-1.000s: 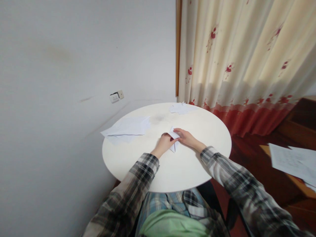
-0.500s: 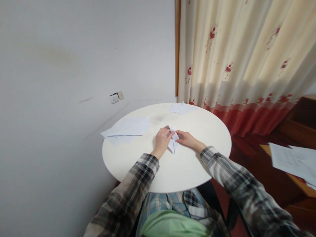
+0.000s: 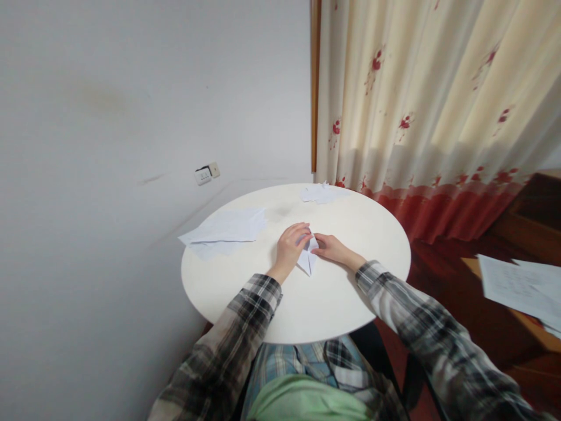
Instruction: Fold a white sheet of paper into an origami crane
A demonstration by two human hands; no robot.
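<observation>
Between my two hands, near the middle of the round white table (image 3: 280, 316), is a small piece of folded white paper (image 3: 308, 263) with a pointed end toward me and a crease down its middle. My left hand (image 3: 290, 247) curls over its upper left part, thumb and fingers closed on it. From the right, my right hand (image 3: 332, 248) pinches the paper's right edge between thumb and fingers. The fingers of my left hand partly hide the far end of the paper.
White sheets (image 3: 223, 227) lie at the table's left side by the wall. A pile of paper pieces (image 3: 322, 193) is at the far edge. A wall socket (image 3: 203, 175) and a flowered curtain (image 3: 394, 117) stand behind. More papers (image 3: 517, 286) rest on wooden furniture at right.
My left fingers have shifted slightly, lifting over the paper's far part. The paper's near point has turned a little to the right. My right hand keeps its pinch.
</observation>
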